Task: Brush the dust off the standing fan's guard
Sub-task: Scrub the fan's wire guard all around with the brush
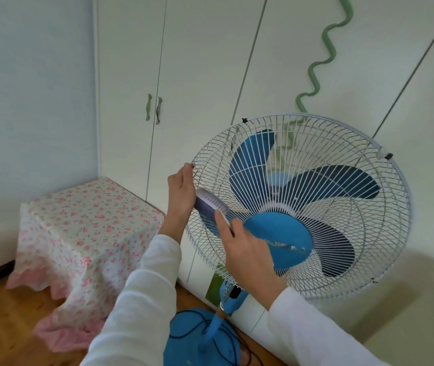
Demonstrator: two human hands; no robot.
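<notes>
Fan stands on wood floor (4,326) in front of a white wardrobe (205,62), head tilted up toward the camera. Guard (385,233): round white wire cage, radial spokes in the middle, diamond mesh toward the rim, black clips on the rim. Blue blades (253,154) show behind it; blue cap (276,233) in the centre carries worn silver lettering. Blue round base (184,336) below, black cord (226,339) looped over it.

Left hand (181,191) holds the guard's left rim, thumb up against the wire, fingers curled round the edge and mostly hidden.

Right hand (247,257) grips a brush (209,203), fingers closed on its handle, forefinger laid along its back. Brush has a lilac back and white bristles. Its head lies against the mesh at the guard's lower left, just beside the left hand and between the two hands.

Left of the fan, a boxy thing under a floral cloth (86,220).
</notes>
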